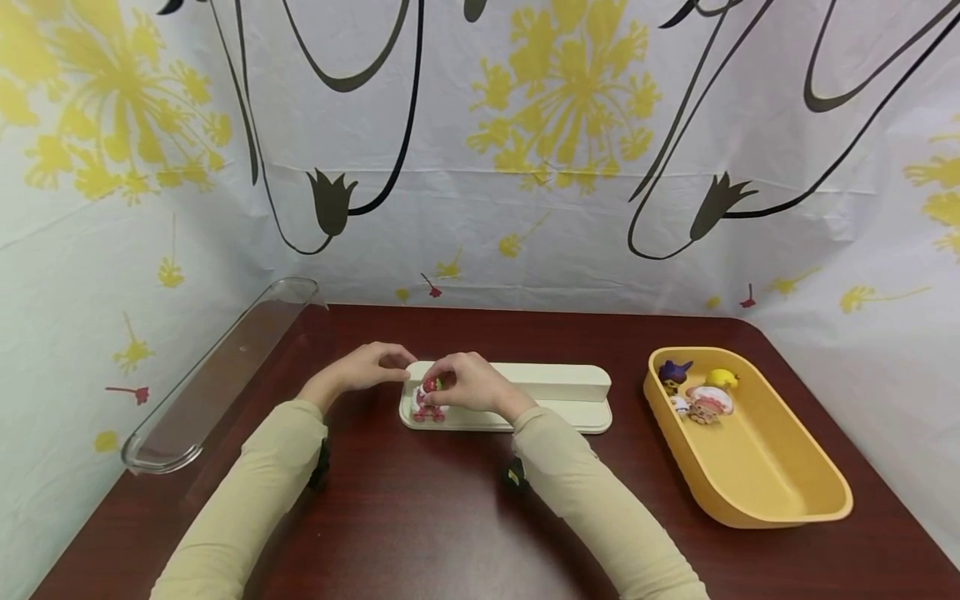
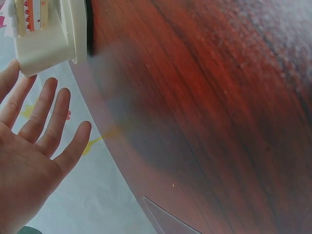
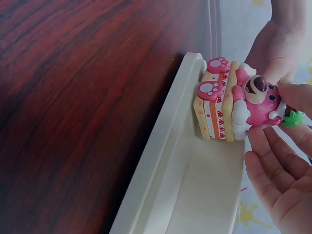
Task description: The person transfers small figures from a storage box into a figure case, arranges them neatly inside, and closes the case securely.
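Observation:
A pink bear figurine on a layered cake base [image 1: 428,410] [image 2: 33,14] [image 3: 258,95] is at the left end of a cream stepped stand [image 1: 570,382] [image 2: 46,56] [image 3: 207,180]. My right hand [image 1: 476,385] [image 3: 287,192] pinches the figurine's head between thumb and fingers, near its green leaf. At the stand's left end, my left hand [image 1: 365,367] [image 2: 36,156] [image 3: 280,46] touches the edge with its thumb and index fingertips, the other fingers spread and fairly straight. The bear's face and paws show in the right wrist view.
A yellow tray [image 1: 765,458] on the right holds several small figures, among them a dark purple one [image 1: 675,372], a yellow one [image 1: 722,379] and a pink-and-white one [image 1: 708,403]. A clear plastic cover [image 1: 225,375] lies along the table's left edge. Patterned cloth hangs behind.

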A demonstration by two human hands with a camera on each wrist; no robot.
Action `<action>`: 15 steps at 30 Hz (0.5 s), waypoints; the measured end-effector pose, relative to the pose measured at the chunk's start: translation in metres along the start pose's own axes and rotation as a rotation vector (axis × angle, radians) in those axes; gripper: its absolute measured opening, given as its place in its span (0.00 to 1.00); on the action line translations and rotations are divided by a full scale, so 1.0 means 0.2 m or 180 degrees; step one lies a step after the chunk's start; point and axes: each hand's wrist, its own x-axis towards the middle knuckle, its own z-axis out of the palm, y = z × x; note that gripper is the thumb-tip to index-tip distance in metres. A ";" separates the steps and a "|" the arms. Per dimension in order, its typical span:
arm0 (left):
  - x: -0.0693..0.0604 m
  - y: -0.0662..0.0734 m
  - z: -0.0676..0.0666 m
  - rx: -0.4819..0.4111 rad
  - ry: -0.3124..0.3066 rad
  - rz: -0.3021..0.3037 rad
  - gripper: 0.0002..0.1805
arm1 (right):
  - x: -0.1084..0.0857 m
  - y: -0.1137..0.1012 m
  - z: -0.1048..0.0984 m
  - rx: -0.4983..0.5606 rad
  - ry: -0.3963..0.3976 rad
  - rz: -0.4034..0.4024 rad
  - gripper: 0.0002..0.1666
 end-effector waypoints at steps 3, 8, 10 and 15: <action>0.00 0.00 0.00 -0.0010 0.0001 0.0009 0.16 | 0.00 0.00 0.01 -0.0007 0.0027 0.0024 0.10; 0.00 0.00 0.00 -0.0020 0.0010 0.0027 0.15 | 0.01 0.01 0.02 -0.0044 0.0075 0.0030 0.10; 0.00 0.00 0.00 -0.0022 0.0017 0.0019 0.15 | 0.01 0.01 0.03 -0.0057 0.0089 0.0020 0.10; 0.00 0.00 0.00 -0.0013 0.0027 -0.0018 0.15 | 0.02 0.02 0.04 -0.0074 0.0110 0.0035 0.11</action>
